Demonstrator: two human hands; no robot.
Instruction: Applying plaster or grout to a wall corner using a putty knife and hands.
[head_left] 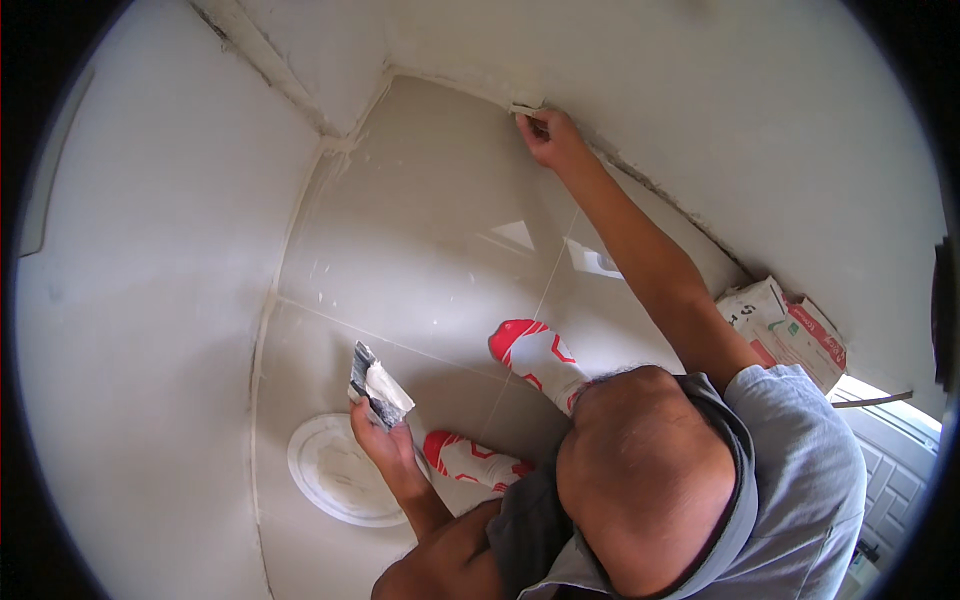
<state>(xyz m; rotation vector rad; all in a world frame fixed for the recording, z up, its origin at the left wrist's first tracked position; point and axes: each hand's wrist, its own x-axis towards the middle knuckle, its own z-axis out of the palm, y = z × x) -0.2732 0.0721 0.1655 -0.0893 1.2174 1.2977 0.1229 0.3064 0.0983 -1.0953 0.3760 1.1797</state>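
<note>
Left hand: the left hand (385, 443) is gripping a flat scraper (360, 374), with the fingers closing around its near end.
Scraper: it is sitting left of the feet, above the near-left floor; its grey blade is showing along the far-left edge, and smears are covering its near end.
White paste: a thick, uneven lump of paste (383, 388) is clinging to the scraper's face, looking creamy, matte and ridged.
Right hand: the right hand (553, 140) is pinching a small pale flat piece (523, 109) at the far edge of the floor; much of the piece is hiding behind the fingers.
Wall edge: the pale piece is sitting right by the foot of the right wall (800, 150); whether it is touching the wall, one cannot tell. A rough dark gap (690, 213) is running along the wall's foot, nearer than the hand.
Round tray: a white tray (297, 452) is lying near left, beside the left foot, with pale smears covering its middle.
Feet: two red-and-white socks (538, 358) are resting on the glossy tile floor (430, 240), whose left part is showing small white flecks.
Right side: a crumpled bag (755, 308) and a red-and-white box (815, 340) are leaning against the wall.
</note>
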